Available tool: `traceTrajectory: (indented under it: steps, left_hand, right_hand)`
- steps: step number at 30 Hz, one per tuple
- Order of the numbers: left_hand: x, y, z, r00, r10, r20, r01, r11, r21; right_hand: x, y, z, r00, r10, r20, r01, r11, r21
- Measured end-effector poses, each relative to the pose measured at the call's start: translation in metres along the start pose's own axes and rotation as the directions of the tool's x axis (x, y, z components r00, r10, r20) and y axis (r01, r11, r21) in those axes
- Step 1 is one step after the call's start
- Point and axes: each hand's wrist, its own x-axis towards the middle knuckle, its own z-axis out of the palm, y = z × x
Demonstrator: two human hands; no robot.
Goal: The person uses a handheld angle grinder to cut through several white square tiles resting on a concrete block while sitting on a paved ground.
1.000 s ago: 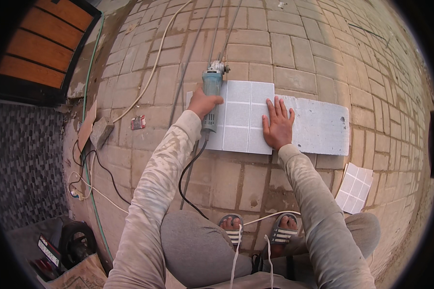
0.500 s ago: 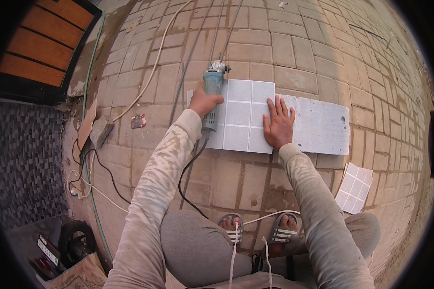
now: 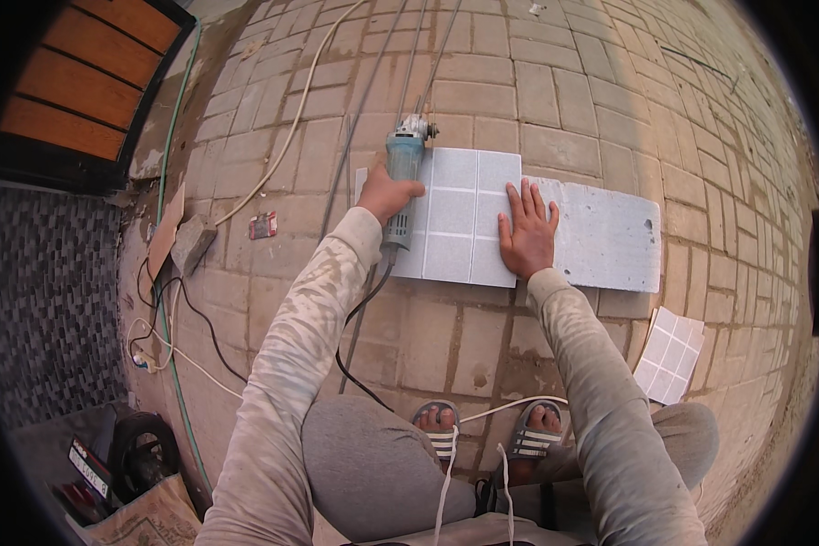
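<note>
My left hand (image 3: 389,193) is wrapped round the body of a teal angle grinder (image 3: 406,156), whose metal head points away from me. The grinder lies over the left part of a light grey tile (image 3: 452,218) marked with white grid lines. Flat on the tile's right edge rests my right hand (image 3: 527,232), fingers spread. Under the tile and reaching out to the right is a pale grey block (image 3: 610,235) with small pits. A black cord (image 3: 348,350) runs from the grinder's rear toward my left knee.
A smaller piece of gridded tile (image 3: 670,355) lies at the right on the brick paving. Long thin metal rods (image 3: 359,100) stretch away beyond the grinder. To the left are a green hose (image 3: 166,155), a stone chunk (image 3: 192,244), a crumpled red packet (image 3: 263,225) and tangled cables.
Hands, grinder and tile keep almost the same places. Only a very slight shift of the whole view shows.
</note>
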Motion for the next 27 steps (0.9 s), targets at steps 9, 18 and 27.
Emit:
traceTrajectory:
  steps: [9,18,27]
  left_hand:
    - [-0.008,0.002,0.003,1.000,0.015,-0.001,-0.015,1.000,0.006]
    - [-0.012,0.002,0.003,1.000,0.002,0.009,-0.002,1.000,-0.005]
    - [-0.019,0.004,0.005,0.998,0.051,-0.022,-0.050,0.997,0.057]
  right_hand:
    - [-0.001,0.001,-0.001,1.000,0.010,0.013,-0.010,1.000,-0.003]
    - [-0.001,0.002,0.000,1.000,0.007,0.011,-0.007,1.000,-0.007]
    - [-0.002,0.003,0.001,1.000,0.009,0.016,-0.009,1.000,-0.010]
